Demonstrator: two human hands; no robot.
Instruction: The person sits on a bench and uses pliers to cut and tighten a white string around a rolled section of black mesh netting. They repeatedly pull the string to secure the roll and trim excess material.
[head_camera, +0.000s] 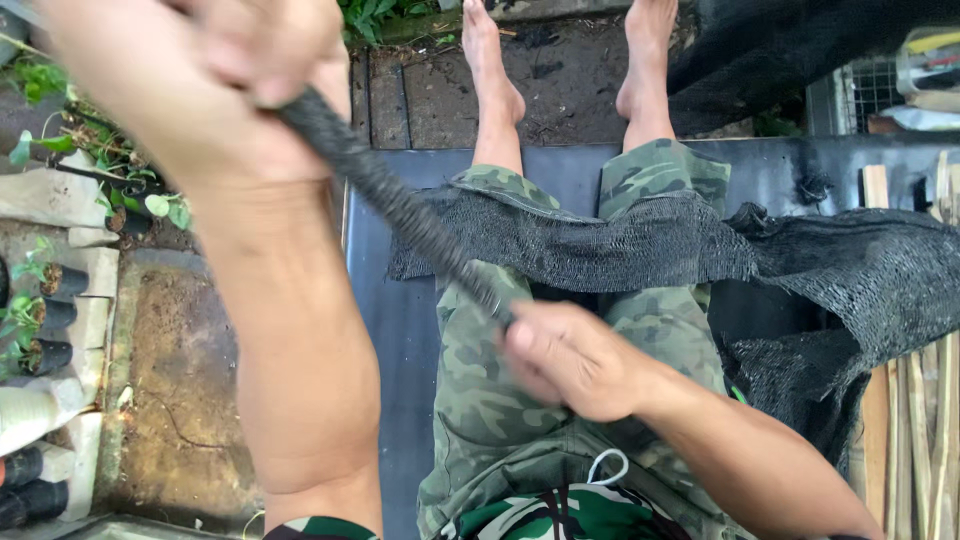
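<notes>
A twisted strand of black mesh (400, 205) is held taut between two hands. The left hand (190, 90), raised close to the camera at the upper left and slightly blurred, is closed in a tight grip around the upper end of the strand, with the fingers wrapped over it. The right hand (570, 360), lower and nearer the lap, is closed in a pinching grip on the lower end of the strand, just above the right thigh. Between the two hands the strand runs diagonally from upper left to lower right, rolled into a narrow cord.

From the lower end of the cord, the rest of the black mesh netting (700, 250) is spread loosely across both thighs and trails off to the right, where it is bunched in folds. The legs are covered by camouflage shorts (480, 400), and bare feet (495, 60) are seen resting on dark paving at the top of the view. A dark flat bench surface (395, 340) is seen beneath the seated person.

To the right, pale wooden slats (930, 430) are stood beside the netting. To the left, small black nursery pots (45, 355) with green seedlings are lined up along grey concrete blocks (60, 195), next to a patch of brown, worn ground (170, 400).
</notes>
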